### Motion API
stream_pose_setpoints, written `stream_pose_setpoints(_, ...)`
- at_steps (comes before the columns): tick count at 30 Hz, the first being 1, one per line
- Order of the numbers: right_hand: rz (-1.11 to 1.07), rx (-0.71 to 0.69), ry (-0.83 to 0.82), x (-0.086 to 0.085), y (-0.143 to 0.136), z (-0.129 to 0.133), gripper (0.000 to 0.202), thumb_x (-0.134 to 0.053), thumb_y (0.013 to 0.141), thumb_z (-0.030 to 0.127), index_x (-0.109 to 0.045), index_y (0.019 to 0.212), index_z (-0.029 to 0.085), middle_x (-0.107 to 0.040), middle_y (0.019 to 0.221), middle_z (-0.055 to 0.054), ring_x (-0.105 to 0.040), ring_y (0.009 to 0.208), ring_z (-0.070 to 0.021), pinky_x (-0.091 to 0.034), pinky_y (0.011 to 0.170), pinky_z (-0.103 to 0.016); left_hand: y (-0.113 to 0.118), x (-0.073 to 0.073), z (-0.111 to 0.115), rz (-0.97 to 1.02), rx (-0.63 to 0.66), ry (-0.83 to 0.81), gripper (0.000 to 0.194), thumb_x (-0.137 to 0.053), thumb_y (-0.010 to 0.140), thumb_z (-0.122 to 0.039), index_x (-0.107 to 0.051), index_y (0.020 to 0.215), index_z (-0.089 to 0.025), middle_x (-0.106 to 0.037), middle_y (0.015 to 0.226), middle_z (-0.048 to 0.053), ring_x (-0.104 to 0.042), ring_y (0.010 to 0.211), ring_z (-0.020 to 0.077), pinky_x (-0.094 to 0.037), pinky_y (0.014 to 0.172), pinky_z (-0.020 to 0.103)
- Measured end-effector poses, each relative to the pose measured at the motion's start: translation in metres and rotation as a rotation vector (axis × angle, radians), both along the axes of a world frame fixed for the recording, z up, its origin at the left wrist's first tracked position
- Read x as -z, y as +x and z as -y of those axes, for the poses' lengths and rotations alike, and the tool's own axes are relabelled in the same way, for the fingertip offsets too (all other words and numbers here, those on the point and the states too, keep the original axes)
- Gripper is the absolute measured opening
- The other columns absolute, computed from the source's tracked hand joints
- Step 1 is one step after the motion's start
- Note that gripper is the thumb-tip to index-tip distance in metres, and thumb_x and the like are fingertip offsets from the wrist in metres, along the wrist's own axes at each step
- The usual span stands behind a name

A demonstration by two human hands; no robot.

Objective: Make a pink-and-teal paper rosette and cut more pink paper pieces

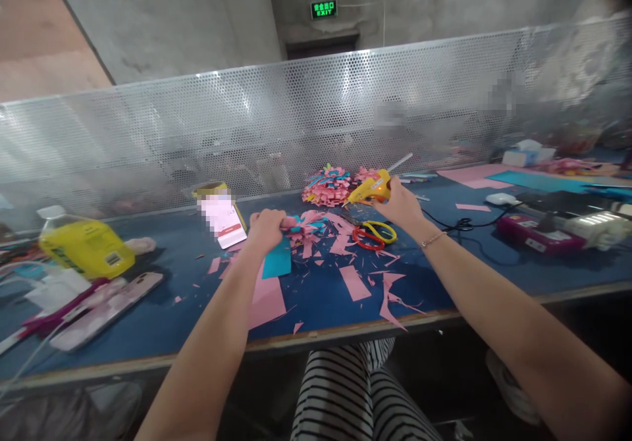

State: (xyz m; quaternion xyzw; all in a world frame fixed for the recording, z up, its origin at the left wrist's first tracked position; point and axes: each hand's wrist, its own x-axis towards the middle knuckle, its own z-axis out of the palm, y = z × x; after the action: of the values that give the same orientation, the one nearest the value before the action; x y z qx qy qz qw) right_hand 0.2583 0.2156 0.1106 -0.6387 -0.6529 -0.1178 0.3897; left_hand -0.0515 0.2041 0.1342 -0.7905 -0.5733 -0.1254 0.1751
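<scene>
From my head, I look down at a blue desk (336, 303). My left hand (266, 229) has its fingers closed around a pink and blue paper bunch (309, 225), over the middle of the desk. My right hand (402, 205) has its fingers wrapped around a yellow glue gun (371, 189). Its tip points down and to the left, near a fluffy paper heap (326, 187) by the desk's far edge. Red and yellow scissors (373, 235) lie between my hands. Pink paper scraps (355, 283) are all around, some by the near edge. A blue paper piece (277, 262) is just below my left hand. A lit-up phone (230, 222) is left of that hand.
</scene>
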Motion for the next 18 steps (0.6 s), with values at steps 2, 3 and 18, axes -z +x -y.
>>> stream_pose_setpoints(2, 0.006, -0.012, -0.010, 0.000, -0.002, 0.001, 0.041, -0.055, 0.069, 0.037, -0.038, 0.099, 0.014, -0.059, 0.087, -0.013, -0.057, 0.078, -0.0280, -0.041, 0.060, -0.032, -0.004, -0.001, 0.000, 0.129, -0.140, 0.060, 0.023, -0.048, 0.062, -0.006, -0.053, 0.080, -0.020, -0.060, 0.086, 0.007, -0.052, 0.091, 0.0268, -0.037, 0.078, 0.041)
stream_pose_setpoints(3, 0.007, -0.015, -0.014, 0.000, -0.003, 0.001, 0.041, -0.055, 0.069, 0.037, -0.038, 0.099, 0.014, -0.059, 0.088, -0.013, -0.057, 0.078, -0.0279, -0.041, 0.060, -0.032, -0.005, -0.002, 0.000, 0.231, -0.193, 0.096, 0.026, -0.047, 0.065, -0.007, -0.052, 0.087, -0.019, -0.059, 0.091, 0.008, -0.052, 0.091, 0.0261, -0.038, 0.077, 0.040)
stream_pose_setpoints(18, 0.053, -0.051, -0.043, 0.005, -0.009, -0.001, 0.040, -0.054, 0.070, 0.041, -0.039, 0.095, 0.014, -0.060, 0.084, -0.012, -0.057, 0.075, -0.0273, -0.038, 0.057, -0.029, 0.034, 0.024, 0.003, -0.093, 0.046, -0.138, 0.034, -0.047, 0.074, -0.018, -0.057, 0.106, -0.020, -0.061, 0.103, 0.010, -0.056, 0.096, 0.0253, -0.044, 0.076, 0.034)
